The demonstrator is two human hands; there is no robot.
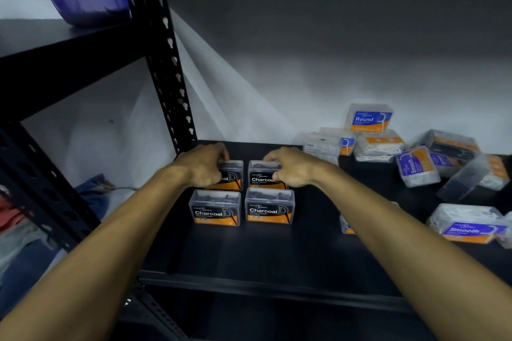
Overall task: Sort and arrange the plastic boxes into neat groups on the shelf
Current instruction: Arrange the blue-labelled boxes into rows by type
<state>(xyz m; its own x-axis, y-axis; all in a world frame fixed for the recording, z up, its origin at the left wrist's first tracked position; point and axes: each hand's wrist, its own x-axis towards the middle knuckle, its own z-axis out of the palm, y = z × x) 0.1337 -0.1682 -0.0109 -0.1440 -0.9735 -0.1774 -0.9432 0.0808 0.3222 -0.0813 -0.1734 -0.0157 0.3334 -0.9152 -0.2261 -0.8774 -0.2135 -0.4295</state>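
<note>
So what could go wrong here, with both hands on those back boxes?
1. The left hand and right hand each grip a clear plastic Charcoal box in the back row; a nudge forward could knock the two front Charcoal boxes out of line.
2. The loose heap of blue-and-orange boxes leans unevenly; the topmost Round box might slide off.

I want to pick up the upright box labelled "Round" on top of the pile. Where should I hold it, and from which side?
Pinch the clear plastic "Round" box across its narrow top edge, coming from above. It stands upright on the jumbled boxes, so its top is free.
</note>
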